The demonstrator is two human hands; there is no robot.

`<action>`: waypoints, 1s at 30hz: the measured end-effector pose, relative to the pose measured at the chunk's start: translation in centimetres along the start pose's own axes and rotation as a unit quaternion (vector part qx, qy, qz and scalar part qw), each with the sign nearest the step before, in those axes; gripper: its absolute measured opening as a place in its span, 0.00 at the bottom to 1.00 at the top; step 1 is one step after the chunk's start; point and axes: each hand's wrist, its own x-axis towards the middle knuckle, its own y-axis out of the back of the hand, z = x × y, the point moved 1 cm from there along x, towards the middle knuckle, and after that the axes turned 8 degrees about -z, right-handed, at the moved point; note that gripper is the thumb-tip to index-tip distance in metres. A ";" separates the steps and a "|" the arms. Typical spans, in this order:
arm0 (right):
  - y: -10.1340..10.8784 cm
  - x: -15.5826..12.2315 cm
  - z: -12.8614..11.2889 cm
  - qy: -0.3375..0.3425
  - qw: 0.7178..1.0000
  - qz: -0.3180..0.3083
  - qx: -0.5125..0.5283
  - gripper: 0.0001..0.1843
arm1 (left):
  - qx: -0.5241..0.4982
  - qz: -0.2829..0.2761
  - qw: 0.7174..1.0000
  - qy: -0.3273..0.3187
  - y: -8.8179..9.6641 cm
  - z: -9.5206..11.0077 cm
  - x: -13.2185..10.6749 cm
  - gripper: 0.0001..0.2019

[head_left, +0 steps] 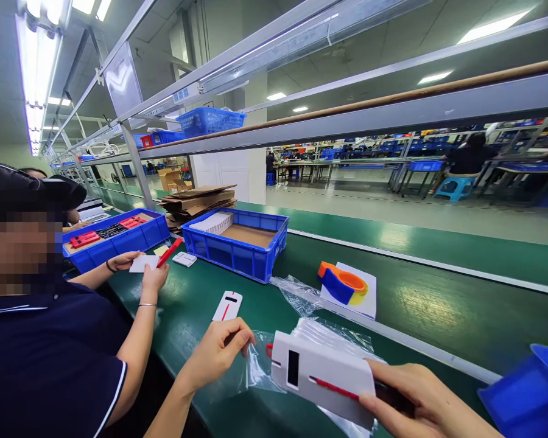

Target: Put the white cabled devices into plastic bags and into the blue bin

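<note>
My right hand (415,401) grips a white card package (319,374) with a dark window and a red strip, held low over the green bench. My left hand (221,350) is closed in a pinch on the edge of a clear plastic bag (258,365) beside the package. A stack of more clear bags (329,334) lies just behind. Another white card package (227,305) lies flat on the bench ahead of my left hand.
A co-worker in a dark shirt (41,359) sits at left, handling a white card and a red item (170,251). Two blue bins (237,255) (119,240), cardboard sheets (198,201), a tape dispenser (342,285) on a white box, and a blue bin corner (530,389) sit around the green bench (438,304).
</note>
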 end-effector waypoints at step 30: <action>0.5 -0.9 1.2 -0.008 1.000 0.001 -0.018 0.11 | -0.005 0.045 0.997 -0.055 -0.6 -0.3 -0.7 0.24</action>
